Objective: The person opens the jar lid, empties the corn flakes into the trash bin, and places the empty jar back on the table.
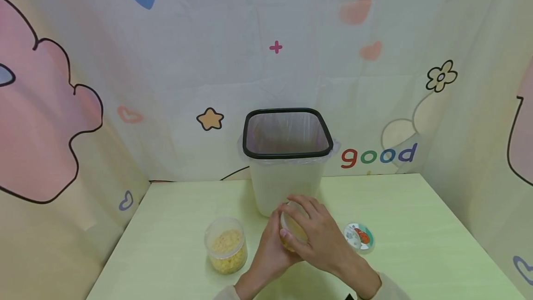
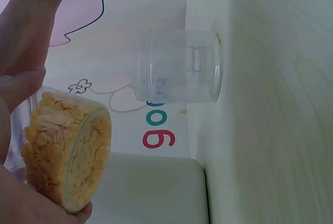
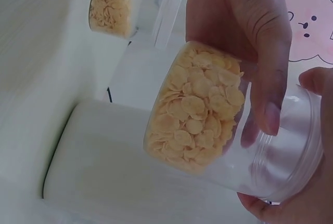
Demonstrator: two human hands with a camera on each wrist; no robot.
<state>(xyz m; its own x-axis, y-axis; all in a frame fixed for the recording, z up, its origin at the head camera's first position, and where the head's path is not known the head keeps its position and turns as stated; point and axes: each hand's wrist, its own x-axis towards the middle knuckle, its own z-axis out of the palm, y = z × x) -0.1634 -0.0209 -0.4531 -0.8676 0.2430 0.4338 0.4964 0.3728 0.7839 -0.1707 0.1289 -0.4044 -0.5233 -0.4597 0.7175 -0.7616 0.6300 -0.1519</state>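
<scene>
My left hand (image 1: 272, 246) grips the body of a clear plastic jar (image 1: 295, 230) partly filled with pale yellow flakes (image 3: 195, 109). The right hand (image 1: 318, 235) holds the jar's top, its fingers and thumb around the clear rim (image 3: 307, 146); whether a separate lid sits there is hard to tell. In the right wrist view, the jar is tilted, with the flakes gathered toward its base. The left wrist view shows the flakes (image 2: 62, 141) through the wall and bottom. Another jar of flakes (image 1: 226, 246) stands on the table left of my hands.
Behind my hands stands a white bin (image 1: 287, 175) with a black rim and a plastic liner. On the right lies a round printed piece (image 1: 359, 236). A clear jar without visible contents (image 2: 177, 68) stands on the table (image 1: 175, 226). A patterned curtain hangs behind.
</scene>
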